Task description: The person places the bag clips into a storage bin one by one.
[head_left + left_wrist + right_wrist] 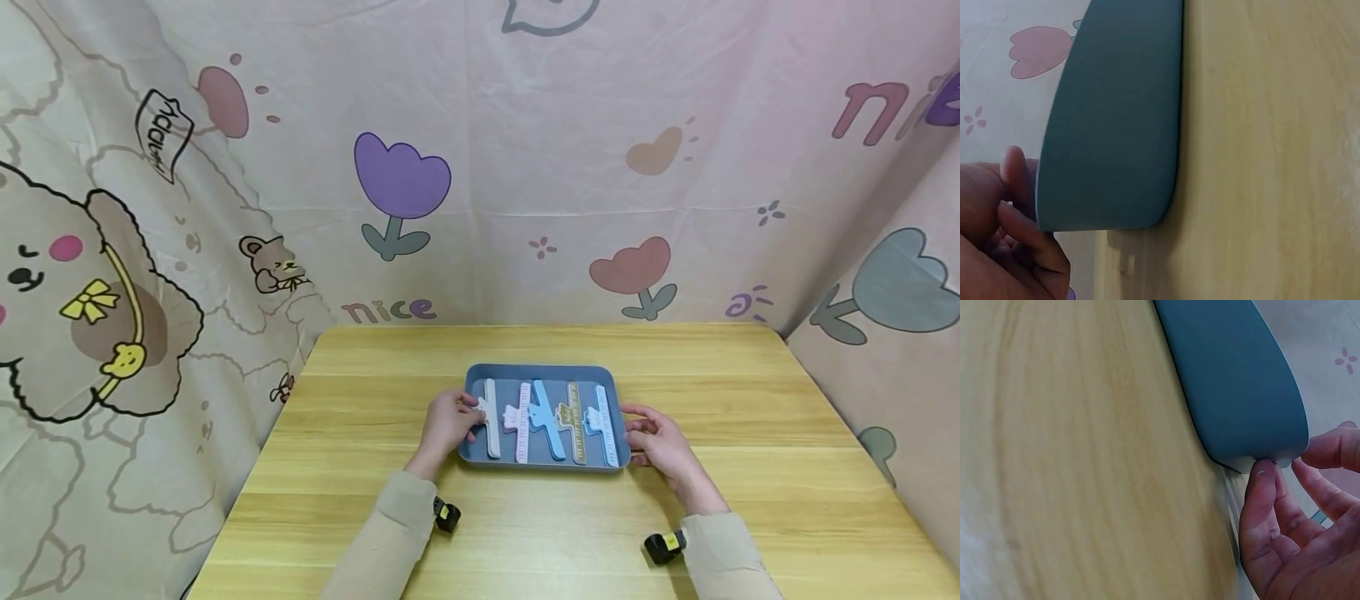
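A blue-grey rectangular tray lies on the table with several long plastic clips in a row inside it. From left to right come a white clip, a pink one with ruler marks, a blue one tilted, a clear gold-marked one and a pale blue one. My left hand grips the tray's left end, a fingertip over the rim close to the white clip. At the opposite end my right hand holds the tray by its rim and outer wall, fingers bent.
The wooden table extends around the tray on all sides. Behind it hangs a printed curtain, with more curtain at left and right. Each wrist carries a small black camera.
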The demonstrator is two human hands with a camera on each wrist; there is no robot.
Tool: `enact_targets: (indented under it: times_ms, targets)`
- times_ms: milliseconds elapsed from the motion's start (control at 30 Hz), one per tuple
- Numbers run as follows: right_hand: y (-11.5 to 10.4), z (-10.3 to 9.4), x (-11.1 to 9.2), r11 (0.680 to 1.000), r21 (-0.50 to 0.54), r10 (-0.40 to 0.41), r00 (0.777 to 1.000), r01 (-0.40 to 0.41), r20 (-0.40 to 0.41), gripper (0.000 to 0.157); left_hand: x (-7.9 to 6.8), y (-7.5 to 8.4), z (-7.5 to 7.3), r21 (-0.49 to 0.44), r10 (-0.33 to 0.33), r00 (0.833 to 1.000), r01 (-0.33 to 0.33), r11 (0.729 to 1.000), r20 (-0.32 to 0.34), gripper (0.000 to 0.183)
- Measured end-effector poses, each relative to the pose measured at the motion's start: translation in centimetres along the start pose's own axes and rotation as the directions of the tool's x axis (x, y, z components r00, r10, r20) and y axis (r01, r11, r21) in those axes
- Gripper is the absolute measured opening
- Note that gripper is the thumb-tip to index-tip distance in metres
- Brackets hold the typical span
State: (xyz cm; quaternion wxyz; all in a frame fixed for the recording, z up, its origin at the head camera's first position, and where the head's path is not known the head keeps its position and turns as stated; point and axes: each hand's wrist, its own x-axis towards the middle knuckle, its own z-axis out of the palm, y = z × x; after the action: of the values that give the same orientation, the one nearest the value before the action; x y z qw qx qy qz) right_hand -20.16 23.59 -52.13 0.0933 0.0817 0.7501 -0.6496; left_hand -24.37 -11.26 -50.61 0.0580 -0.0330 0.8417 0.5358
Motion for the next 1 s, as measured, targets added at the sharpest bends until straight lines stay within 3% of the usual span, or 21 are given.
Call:
enact_targets:
  times_ms: [533, 667, 867, 1000]
  targets:
    - [-0.1, 0.1, 0.0, 1.000, -0.005, 0.008, 1.000, -0.008, -0.001, 0.055, -0.5, 0.3, 0.1, 0.155, 0.085, 0.996, -0.080, 0.985, -0.030, 0.018]
    - [-0.1, 0.1, 0.1, 1.000, -0.007, 0.006, 1.000, -0.006, 0.002, 0.055, -0.9, 0.8, -0.1, 0.195, 0.077, 0.997, -0.072, 0.978, -0.021, 0.023]
    - [-0.2, 0.0, 0.1, 1.000, -0.023, -0.005, 1.000, 0.005, 0.001, 0.054, -1.4, 1.3, -0.7, 0.187, 0.072, 0.997, -0.072, 0.980, 0.007, 0.029]
    - [-0.4, 0.0, 0.1, 0.996, -0.085, -0.029, 1.000, 0.030, 0.003, 0.053, -1.6, 1.8, -1.6, 0.185, 0.080, 0.997, -0.079, 0.980, 0.001, 0.033]
